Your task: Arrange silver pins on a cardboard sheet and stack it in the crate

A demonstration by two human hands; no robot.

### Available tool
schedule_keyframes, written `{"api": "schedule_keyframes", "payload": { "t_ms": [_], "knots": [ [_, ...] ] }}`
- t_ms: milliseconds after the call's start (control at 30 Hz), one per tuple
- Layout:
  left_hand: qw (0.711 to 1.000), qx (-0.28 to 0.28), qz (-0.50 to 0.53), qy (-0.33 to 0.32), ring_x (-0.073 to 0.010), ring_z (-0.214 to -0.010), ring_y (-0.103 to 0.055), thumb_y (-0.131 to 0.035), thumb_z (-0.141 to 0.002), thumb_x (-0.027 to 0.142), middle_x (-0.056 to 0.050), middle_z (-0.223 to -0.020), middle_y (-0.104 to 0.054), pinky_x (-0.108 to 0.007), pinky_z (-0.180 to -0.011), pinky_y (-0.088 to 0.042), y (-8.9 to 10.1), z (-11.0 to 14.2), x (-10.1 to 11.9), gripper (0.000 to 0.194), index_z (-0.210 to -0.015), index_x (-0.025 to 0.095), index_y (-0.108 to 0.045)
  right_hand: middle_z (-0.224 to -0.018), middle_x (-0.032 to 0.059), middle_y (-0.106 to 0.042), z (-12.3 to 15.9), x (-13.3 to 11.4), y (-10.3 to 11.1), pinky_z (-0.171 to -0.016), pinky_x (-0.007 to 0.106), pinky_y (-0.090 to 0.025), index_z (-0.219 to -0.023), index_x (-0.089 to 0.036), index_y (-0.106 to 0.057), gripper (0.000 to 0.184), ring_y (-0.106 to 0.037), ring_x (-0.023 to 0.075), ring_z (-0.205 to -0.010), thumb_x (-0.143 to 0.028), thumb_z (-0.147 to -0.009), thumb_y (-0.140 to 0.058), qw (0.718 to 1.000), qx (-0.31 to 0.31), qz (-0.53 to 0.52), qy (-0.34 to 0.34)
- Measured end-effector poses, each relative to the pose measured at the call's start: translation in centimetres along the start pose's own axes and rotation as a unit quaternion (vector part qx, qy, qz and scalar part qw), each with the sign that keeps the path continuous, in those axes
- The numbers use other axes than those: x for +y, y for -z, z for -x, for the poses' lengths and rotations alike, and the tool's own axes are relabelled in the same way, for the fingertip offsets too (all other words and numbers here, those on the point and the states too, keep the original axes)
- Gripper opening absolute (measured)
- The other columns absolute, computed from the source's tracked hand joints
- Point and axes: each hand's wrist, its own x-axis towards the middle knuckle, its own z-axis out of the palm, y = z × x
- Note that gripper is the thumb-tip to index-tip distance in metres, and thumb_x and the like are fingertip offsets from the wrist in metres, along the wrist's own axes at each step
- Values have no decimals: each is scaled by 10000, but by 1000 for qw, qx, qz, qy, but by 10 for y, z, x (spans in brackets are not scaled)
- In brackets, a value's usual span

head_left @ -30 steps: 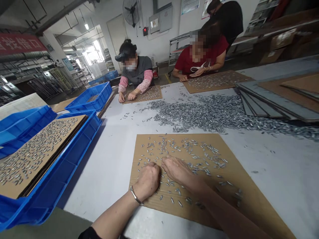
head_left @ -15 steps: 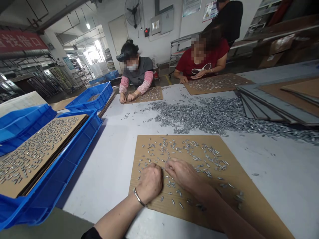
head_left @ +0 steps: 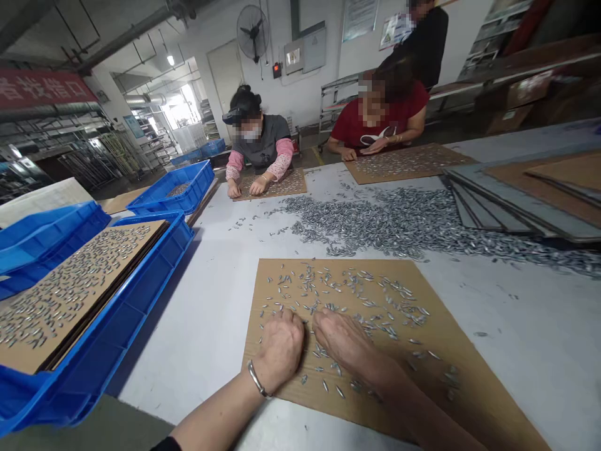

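Seen from the head view, the person's left hand [head_left: 280,341] and right hand [head_left: 340,338] are close together, low over a cardboard sheet [head_left: 469,369] on the pale bench [head_left: 211,300]. The grip of each looks curled, fingertips turned down and hidden, so I can't tell whether either pinches anything. Small metal pieces [head_left: 340,391] lie scattered on that sheet, and I'd call it partly done: along the left side they sit mostly apart, while toward the far middle and right many bunch and overlap, and the near right corner is bare. Left of the bench, a blue bin [head_left: 136,326] holds stacked cardboard [head_left: 23,361], its top sheet covered with spread-out pieces, which looks finished to me. Plenty seems left: a broad loose heap [head_left: 394,219] lies beyond the sheet, near a stack of boards [head_left: 526,194].
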Motion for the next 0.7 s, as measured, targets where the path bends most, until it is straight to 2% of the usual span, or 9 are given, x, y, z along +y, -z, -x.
{"api": "schedule_keyframes", "payload": {
  "t_ms": [100,267,467,700],
  "knots": [
    [999,-13,-24,-22,-299,-980,-680,-508,-852,12,-168,-1007,-682,-388,-819,-562,3,-1,2,260,-1048,89,-660,-1075,132,-757,1,2,-4,-766,327,-429,-1011,-155,-732,345,-720,247,-958,-118,-1034,-390,1000,10,4,10],
    [999,-36,15,-25,-282,-956,-688,-513,-843,-6,-151,-1013,-698,-383,-822,-566,10,-2,-2,267,-1019,111,-676,-1051,113,-753,-2,3,-11,-743,308,-401,-1001,-171,-721,301,-711,220,-927,-117,-1028,-426,999,30,6,21],
    [997,-43,43,-37,-240,-912,-684,-510,-919,49,-103,-1007,-711,-341,-807,-542,12,-5,-12,227,-966,161,-701,-967,99,-733,-6,7,-18,-694,313,-356,-918,-181,-703,271,-683,205,-832,-145,-1029,-458,998,56,-28,14],
    [996,-34,62,-57,-221,-904,-669,-488,-965,86,-100,-1023,-703,-320,-784,-508,7,-8,-16,226,-940,154,-701,-885,57,-707,0,14,-32,-709,312,-358,-832,-206,-663,260,-636,185,-789,-156,-1011,-481,988,138,-47,45]
  ]
}}
